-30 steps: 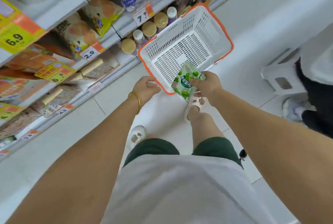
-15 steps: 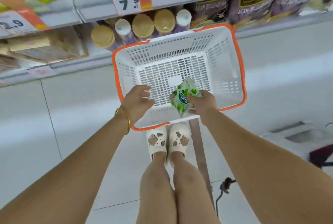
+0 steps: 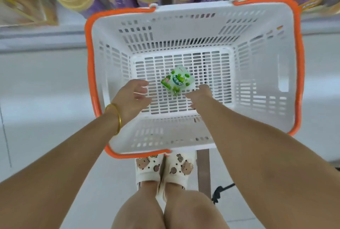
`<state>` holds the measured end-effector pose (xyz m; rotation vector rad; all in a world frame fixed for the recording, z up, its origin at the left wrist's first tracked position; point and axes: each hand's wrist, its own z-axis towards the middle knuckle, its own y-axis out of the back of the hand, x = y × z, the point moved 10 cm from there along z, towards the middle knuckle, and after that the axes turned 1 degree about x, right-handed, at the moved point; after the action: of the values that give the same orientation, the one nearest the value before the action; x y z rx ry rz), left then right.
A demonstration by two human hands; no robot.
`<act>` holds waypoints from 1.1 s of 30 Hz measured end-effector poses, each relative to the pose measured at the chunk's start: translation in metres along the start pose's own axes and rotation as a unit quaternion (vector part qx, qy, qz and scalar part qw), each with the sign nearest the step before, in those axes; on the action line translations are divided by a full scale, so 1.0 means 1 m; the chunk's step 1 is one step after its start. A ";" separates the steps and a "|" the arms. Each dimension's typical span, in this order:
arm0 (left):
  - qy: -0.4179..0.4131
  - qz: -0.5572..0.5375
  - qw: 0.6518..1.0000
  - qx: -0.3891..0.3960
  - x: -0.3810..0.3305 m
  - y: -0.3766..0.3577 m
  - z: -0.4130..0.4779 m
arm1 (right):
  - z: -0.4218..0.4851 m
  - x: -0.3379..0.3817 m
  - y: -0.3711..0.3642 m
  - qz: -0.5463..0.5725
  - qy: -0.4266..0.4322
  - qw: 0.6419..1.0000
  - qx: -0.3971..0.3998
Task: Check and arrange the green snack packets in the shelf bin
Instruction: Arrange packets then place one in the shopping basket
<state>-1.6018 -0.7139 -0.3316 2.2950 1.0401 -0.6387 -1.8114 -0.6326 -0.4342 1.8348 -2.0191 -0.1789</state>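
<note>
**Square the packet up before moving on**

The small green snack packet (image 3: 177, 80) appears to lie crooked near the middle of the white slotted plastic basket (image 3: 88, 66) floor. The 2 hands hover open and hold nothing: the left hand (image 3: 132, 98) has relaxed fingers, and the right hand (image 3: 200, 92) is just beside the packet's corner. Best to pinch 1 edge lightly, check the print, then lay it flat.

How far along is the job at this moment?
Done: one green-and-white snack packet is inside the white slatted plastic basket with orange rim. In hand: nothing; the left hand and right hand hover open on either side of it. Left: no other green packets or their shelf bin are in view, so arranging seems not yet done.
</note>
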 end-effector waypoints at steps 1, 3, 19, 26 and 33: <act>0.010 -0.002 1.000 0.000 -0.003 0.003 -0.010 | -0.011 0.000 0.008 -0.027 0.004 1.000 -0.010; 0.027 -0.008 1.000 -0.003 -0.010 0.011 -0.037 | -0.043 0.002 0.019 -0.063 0.015 0.998 -0.015; 0.145 -0.149 0.969 -0.130 -0.049 0.112 -0.331 | -0.408 0.059 -0.015 -0.364 0.257 0.889 0.102; 0.199 -0.306 0.906 -0.214 0.001 0.166 -0.457 | -0.539 0.061 -0.091 -0.497 0.341 0.785 0.144; 0.208 -0.389 0.843 -0.308 0.115 0.260 -0.553 | -0.649 0.030 -0.250 -0.670 0.384 0.605 0.194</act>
<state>-1.2215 -0.4460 0.0810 1.4060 2.0666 -0.0224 -1.3369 -0.5815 0.0731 2.6034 0.1860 0.6016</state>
